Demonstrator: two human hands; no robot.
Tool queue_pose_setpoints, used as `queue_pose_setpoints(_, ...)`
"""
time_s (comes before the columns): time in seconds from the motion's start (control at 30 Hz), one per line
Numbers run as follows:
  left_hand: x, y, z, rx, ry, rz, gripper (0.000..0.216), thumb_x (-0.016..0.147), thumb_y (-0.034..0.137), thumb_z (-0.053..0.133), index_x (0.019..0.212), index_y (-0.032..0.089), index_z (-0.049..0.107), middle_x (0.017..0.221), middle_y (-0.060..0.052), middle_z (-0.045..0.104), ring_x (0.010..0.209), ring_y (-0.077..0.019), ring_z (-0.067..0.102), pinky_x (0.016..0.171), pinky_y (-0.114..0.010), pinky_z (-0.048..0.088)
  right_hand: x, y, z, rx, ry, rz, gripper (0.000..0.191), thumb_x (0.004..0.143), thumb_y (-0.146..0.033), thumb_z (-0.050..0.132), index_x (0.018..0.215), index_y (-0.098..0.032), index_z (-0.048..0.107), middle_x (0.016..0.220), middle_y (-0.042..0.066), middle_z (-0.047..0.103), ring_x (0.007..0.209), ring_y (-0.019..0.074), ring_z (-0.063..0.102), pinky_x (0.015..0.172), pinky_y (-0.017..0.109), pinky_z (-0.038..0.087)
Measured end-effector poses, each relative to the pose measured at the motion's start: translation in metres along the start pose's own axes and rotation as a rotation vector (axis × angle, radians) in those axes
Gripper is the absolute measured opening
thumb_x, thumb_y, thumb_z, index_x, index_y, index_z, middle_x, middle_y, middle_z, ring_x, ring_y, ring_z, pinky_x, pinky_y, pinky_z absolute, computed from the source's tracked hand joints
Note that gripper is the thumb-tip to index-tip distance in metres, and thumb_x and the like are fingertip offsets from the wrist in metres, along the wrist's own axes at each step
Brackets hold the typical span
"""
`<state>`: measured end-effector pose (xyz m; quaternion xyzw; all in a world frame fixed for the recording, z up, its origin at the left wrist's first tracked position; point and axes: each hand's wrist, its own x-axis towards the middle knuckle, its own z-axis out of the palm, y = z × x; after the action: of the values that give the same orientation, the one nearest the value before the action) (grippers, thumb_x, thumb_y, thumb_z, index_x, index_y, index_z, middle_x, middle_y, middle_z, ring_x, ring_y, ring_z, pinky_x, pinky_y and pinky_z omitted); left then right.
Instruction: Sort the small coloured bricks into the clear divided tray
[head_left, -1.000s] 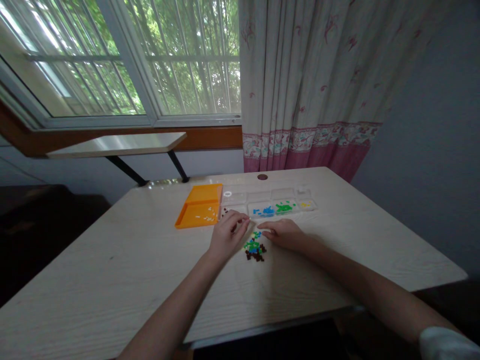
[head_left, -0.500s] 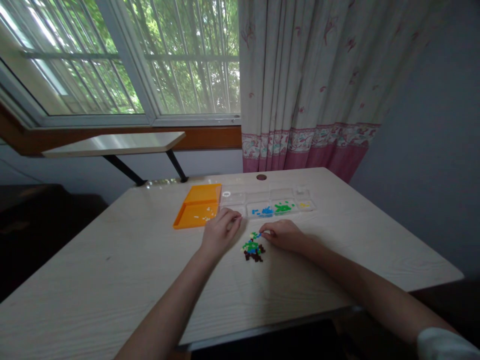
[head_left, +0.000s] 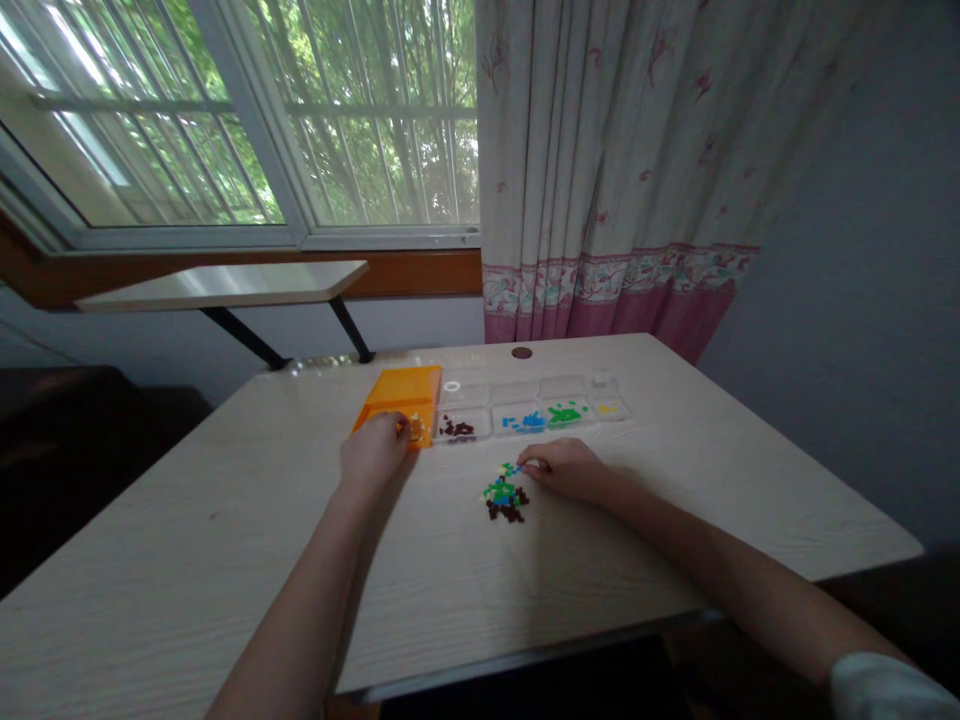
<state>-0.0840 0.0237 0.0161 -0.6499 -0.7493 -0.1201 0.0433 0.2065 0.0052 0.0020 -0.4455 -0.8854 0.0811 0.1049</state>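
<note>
My left hand (head_left: 375,447) reaches over the near part of the orange tray (head_left: 363,412), fingers curled together. What its fingertips hold, if anything, is too small to make out. Small pale pieces (head_left: 417,428) lie beside them in the tray. On the table, a little model of tiny building blocks (head_left: 502,492) shows green, blue, pale yellow and dark brown. My right hand (head_left: 566,467) rests at its upper right, thumb and finger pinched on the blue tip of the model.
Clear lidded boxes to the tray's right hold dark brown pieces (head_left: 456,427), blue pieces (head_left: 529,421), green pieces (head_left: 568,412) and yellow pieces (head_left: 608,408). A raised shelf (head_left: 225,283) stands at the back left, below the window. A curtain (head_left: 600,200) hangs behind the table.
My left hand has moved left, from the box of dark brown pieces to the orange tray, uncovering that box. My right hand and the block model have stayed put.
</note>
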Motion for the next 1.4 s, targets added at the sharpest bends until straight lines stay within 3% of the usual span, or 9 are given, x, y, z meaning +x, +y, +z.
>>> queue_pose_setpoints(0.2,-0.004,0.007,0.0,-0.089,0.102,0.103,0.028,0.082,0.035,0.041,0.092,0.02,0.062,0.09,-0.008,0.065,0.077,-0.0215,0.058,0.059,-0.027,0.039,0.0,-0.001,0.0,0.045,0.025,0.0,0.016,0.082,-0.027,0.052,0.091,-0.023,0.064,0.073,0.0,0.067,0.068,0.0138,0.059,0.062,0.022,0.037)
queue_pose_setpoints(0.3,-0.014,0.026,0.003,-0.24,0.118,0.32,0.025,0.082,0.033,0.043,0.093,0.02,0.061,0.088,-0.005,0.064,0.076,-0.0169,0.058,0.062,-0.025,0.04,0.0,0.0,0.003,0.093,0.065,-0.015,0.016,0.083,-0.027,0.051,0.092,-0.022,0.063,0.071,0.0,0.065,0.063,0.0119,0.058,0.059,0.021,0.036)
queue_pose_setpoints(0.4,-0.028,0.05,0.007,-0.4,0.042,0.562,0.023,0.084,0.031,0.043,0.089,0.019,0.062,0.083,-0.003,0.063,0.067,-0.0123,0.056,0.061,-0.022,0.041,0.0,0.0,0.007,0.133,0.142,-0.056,0.017,0.085,-0.028,0.049,0.093,-0.021,0.062,0.063,-0.002,0.063,0.055,0.0102,0.054,0.056,0.02,0.034)
queue_pose_setpoints(0.5,-0.04,0.068,0.009,-0.477,0.003,0.699,0.02,0.083,0.032,0.047,0.089,0.02,0.062,0.078,-0.002,0.061,0.066,-0.0115,0.055,0.063,-0.022,0.041,-0.001,0.0,0.01,0.144,0.224,-0.103,0.018,0.085,-0.03,0.049,0.093,-0.021,0.061,0.06,-0.002,0.061,0.052,0.0097,0.053,0.054,0.019,0.033)
queue_pose_setpoints(0.67,-0.048,0.077,0.011,-0.486,0.009,0.727,0.019,0.082,0.033,0.05,0.086,0.02,0.062,0.074,-0.002,0.06,0.069,-0.0127,0.055,0.062,-0.022,0.04,-0.001,-0.002,0.013,0.106,0.301,-0.162,0.021,0.086,-0.034,0.047,0.092,-0.021,0.062,0.058,-0.002,0.061,0.053,0.0102,0.054,0.055,0.019,0.034)
queue_pose_setpoints(1.4,-0.049,0.079,0.013,-0.58,0.009,0.739,0.015,0.081,0.027,0.05,0.087,0.019,0.06,0.074,-0.002,0.058,0.07,-0.0123,0.053,0.063,-0.022,0.041,0.0,-0.004,0.015,0.093,0.354,-0.143,0.02,0.084,-0.035,0.049,0.09,-0.022,0.063,0.057,-0.003,0.061,0.052,0.0098,0.054,0.056,0.019,0.034)
